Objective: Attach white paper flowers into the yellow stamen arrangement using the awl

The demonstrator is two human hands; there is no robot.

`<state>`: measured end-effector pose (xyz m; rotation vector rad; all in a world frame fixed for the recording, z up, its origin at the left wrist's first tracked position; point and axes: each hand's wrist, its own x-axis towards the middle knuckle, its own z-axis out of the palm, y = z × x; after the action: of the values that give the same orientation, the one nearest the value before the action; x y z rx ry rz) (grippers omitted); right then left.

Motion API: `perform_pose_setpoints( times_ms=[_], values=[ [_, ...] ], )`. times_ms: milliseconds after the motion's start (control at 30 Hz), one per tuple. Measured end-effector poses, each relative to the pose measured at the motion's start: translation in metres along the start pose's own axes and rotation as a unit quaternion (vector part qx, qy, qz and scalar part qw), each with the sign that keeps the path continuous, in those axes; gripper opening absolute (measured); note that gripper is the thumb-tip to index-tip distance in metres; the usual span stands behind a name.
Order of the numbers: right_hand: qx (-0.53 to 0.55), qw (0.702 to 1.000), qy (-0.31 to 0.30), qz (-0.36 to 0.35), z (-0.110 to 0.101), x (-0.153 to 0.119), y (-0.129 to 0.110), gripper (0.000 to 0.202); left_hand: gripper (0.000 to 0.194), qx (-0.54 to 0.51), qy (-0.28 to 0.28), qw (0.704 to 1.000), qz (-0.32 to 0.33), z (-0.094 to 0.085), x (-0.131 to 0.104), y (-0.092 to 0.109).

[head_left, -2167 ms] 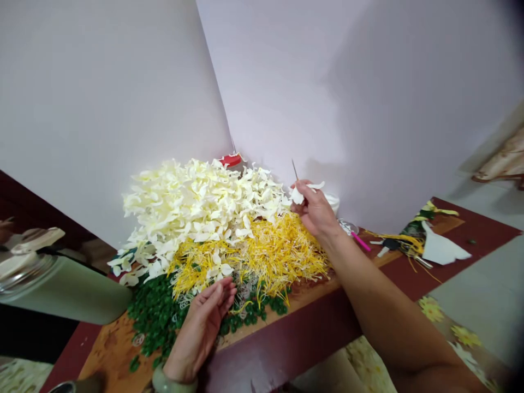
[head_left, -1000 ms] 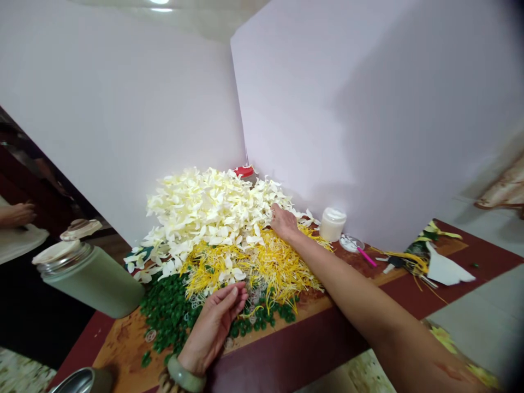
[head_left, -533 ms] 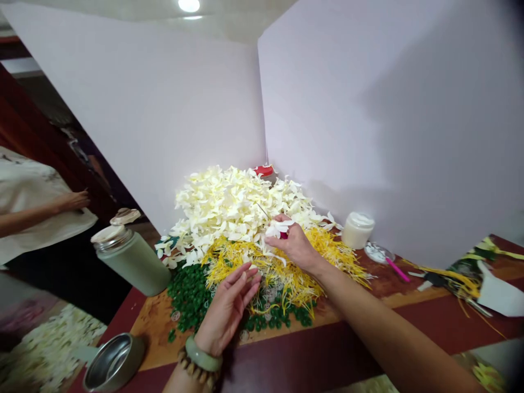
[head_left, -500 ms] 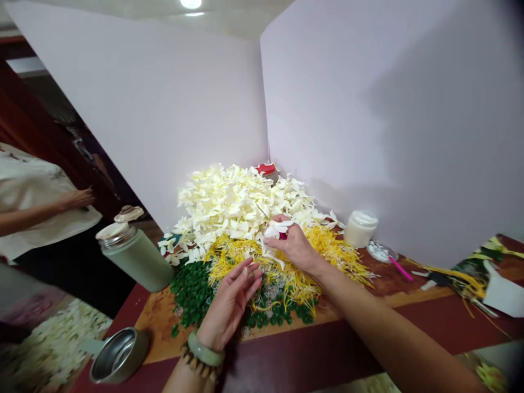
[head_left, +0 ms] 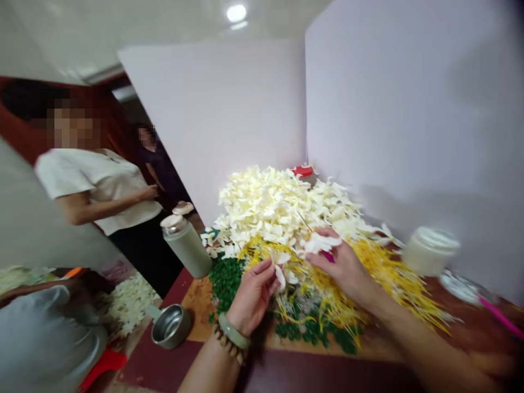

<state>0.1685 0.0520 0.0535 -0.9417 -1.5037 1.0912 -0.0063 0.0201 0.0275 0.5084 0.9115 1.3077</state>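
My left hand [head_left: 256, 295], with a green bangle and a wooden bead bracelet at the wrist, is closed with white petals [head_left: 279, 271] at its fingertips. Beside it, my right hand [head_left: 341, 259] grips a magenta-handled tool [head_left: 328, 255], from which a thin dark rod points up and left. More white petals [head_left: 317, 243] are bunched at these fingers; whether they are fixed to the tool I cannot tell. Behind both hands rises a heap of white petals [head_left: 266, 196]. Yellow-and-white thread-like strands [head_left: 393, 278] and small green pieces [head_left: 225, 284] lie under and around the hands.
A pale green thermos [head_left: 190, 251] and a metal cup [head_left: 171, 326] stand at the left. On the right are a white jar [head_left: 429, 252] and a dish [head_left: 460, 286] with a pink stick [head_left: 501, 316]. White panels [head_left: 221, 109] enclose the back. People [head_left: 118, 185] are at the left.
The view has swung left, bringing more people into sight. My left hand's fingers, apart before, have closed on white petals. My right hand keeps its grip on the tool.
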Motion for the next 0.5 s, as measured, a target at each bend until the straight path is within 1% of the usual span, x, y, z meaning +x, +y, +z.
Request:
perform_pose_setpoints(
  times_ms=[33,67,133,200,267,333,433,500],
  values=[
    [-0.033,0.999,0.002,0.011,-0.001,0.000,0.002,0.043,0.011,-0.007,-0.001,1.000,0.004,-0.001,0.002,0.003],
    [-0.069,0.997,-0.009,0.020,0.000,-0.001,0.004,0.043,0.012,-0.014,-0.003,1.000,0.008,-0.003,0.003,0.006],
    [-0.142,0.988,-0.050,0.031,0.004,-0.003,0.007,0.042,0.012,-0.030,-0.001,0.999,0.017,-0.007,0.007,0.008],
    [-0.188,0.978,-0.089,0.022,0.010,-0.008,0.009,0.040,0.010,-0.043,0.016,0.999,0.019,-0.013,0.010,0.007],
    [-0.210,0.972,-0.103,-0.006,0.014,-0.013,0.013,0.041,0.010,-0.052,0.034,0.998,0.010,-0.020,0.013,0.004],
    [-0.236,0.966,-0.093,-0.041,0.015,-0.018,0.020,0.044,0.013,-0.059,0.039,0.998,0.003,-0.027,0.014,0.002],
    [-0.277,0.954,-0.057,-0.100,0.013,-0.022,0.033,0.044,0.017,-0.053,0.009,0.998,0.016,-0.031,0.014,0.002],
    [-0.283,0.949,-0.037,-0.133,0.013,-0.020,0.039,0.043,0.018,-0.041,-0.009,0.999,0.027,-0.031,0.015,0.003]
  ],
)
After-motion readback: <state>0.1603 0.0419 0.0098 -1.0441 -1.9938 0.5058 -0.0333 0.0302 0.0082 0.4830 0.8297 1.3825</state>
